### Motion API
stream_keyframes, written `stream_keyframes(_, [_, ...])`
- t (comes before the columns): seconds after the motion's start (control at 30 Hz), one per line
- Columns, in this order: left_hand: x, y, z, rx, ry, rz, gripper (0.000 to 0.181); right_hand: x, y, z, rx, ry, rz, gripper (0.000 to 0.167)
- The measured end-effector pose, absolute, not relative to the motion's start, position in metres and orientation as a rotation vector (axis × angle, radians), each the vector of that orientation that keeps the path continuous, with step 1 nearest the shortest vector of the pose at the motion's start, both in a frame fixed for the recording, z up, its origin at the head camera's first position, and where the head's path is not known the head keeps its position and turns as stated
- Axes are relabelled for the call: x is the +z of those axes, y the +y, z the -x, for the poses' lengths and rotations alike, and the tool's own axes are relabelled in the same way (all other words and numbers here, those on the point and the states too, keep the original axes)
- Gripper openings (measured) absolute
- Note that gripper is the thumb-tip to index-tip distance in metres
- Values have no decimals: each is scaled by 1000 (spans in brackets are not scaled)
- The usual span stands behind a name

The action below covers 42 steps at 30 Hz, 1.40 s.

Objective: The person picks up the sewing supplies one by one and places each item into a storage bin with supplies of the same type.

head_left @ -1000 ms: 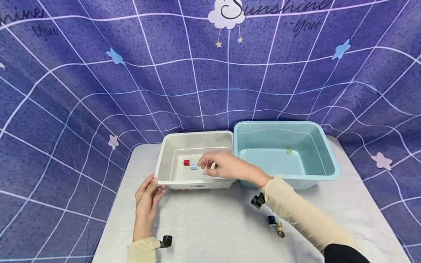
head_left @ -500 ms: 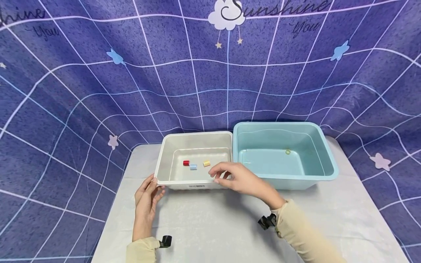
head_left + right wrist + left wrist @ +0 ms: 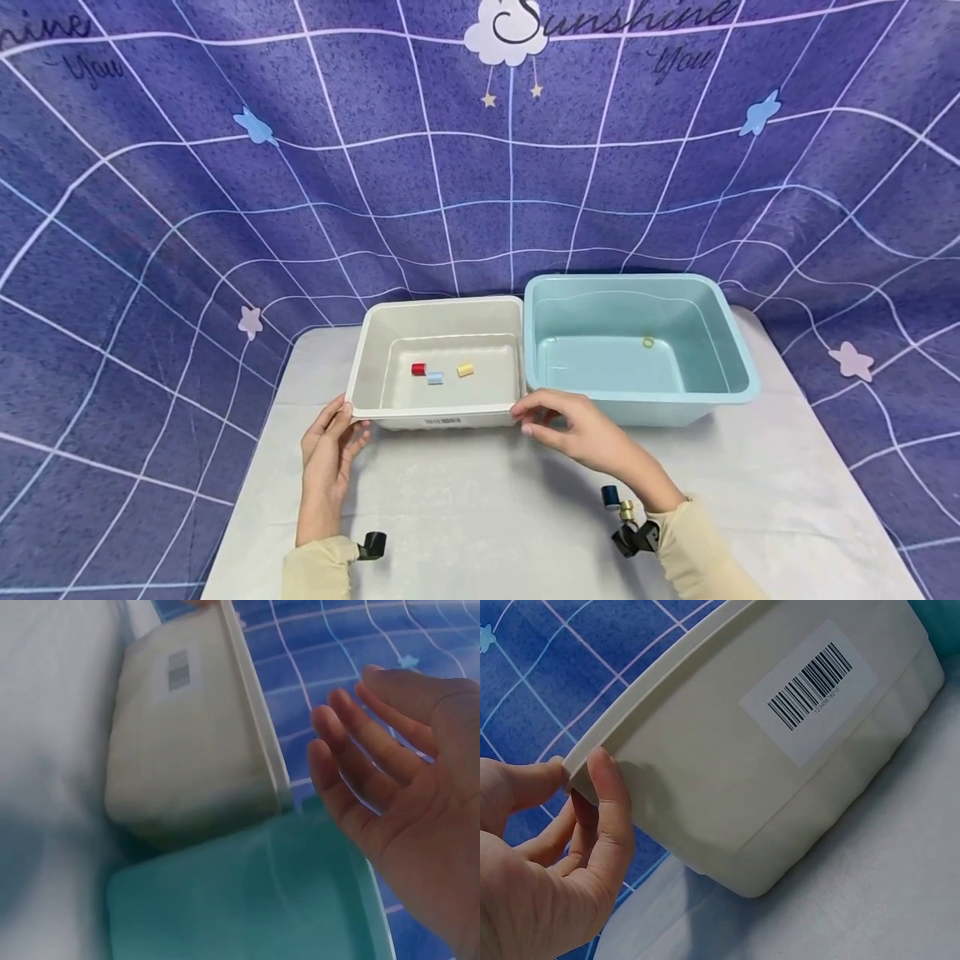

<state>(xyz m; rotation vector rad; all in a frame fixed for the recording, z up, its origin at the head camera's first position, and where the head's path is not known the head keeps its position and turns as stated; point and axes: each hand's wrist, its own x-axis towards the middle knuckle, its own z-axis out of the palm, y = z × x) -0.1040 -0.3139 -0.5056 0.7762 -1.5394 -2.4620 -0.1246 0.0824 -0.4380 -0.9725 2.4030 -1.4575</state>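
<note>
The white bin (image 3: 442,319) lies ahead of me, its long axis running left to right between my two hands. My left hand (image 3: 327,450) is the nearer, thumb and fingers clamped on the rim at the near left corner. My right hand (image 3: 577,429) is beside the near right corner, so that the bin lies ahead and to its left; its fingers are loosely bent, thumb apart, holding nothing. Whether its fingertips touch the rim I cannot tell.

Inside the white bin, a red cylinder (image 3: 418,369) and a pale-blue cylinder (image 3: 435,378) lie close together left of the middle, a yellow cylinder (image 3: 466,370) apart to their right. Directly right of the white bin, rims seemingly touching, the teal bin (image 3: 637,397) contains a small yellowish ring (image 3: 648,342). Nearer me than the white bin and to its right, a dark-blue cylinder (image 3: 611,497) and a brass-coloured piece (image 3: 627,510) rest on the worktop (image 3: 450,508).
</note>
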Motion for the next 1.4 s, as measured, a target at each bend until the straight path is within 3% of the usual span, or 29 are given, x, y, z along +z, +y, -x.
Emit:
stream_keyframes(0.33, [-504,-313,105,-2436,-1564,-786,37,-458,114,120,-1552,2416,874,22])
stream_keyframes(0.97, [-507,-314,105,-2413,-1577,-808,37,-497,147,109,-1571,2465,753,23])
stream_keyframes(1.4, [-506,-313,104,-2419,-1578,-793,26,-536,170,90,-1418,2442,722,24])
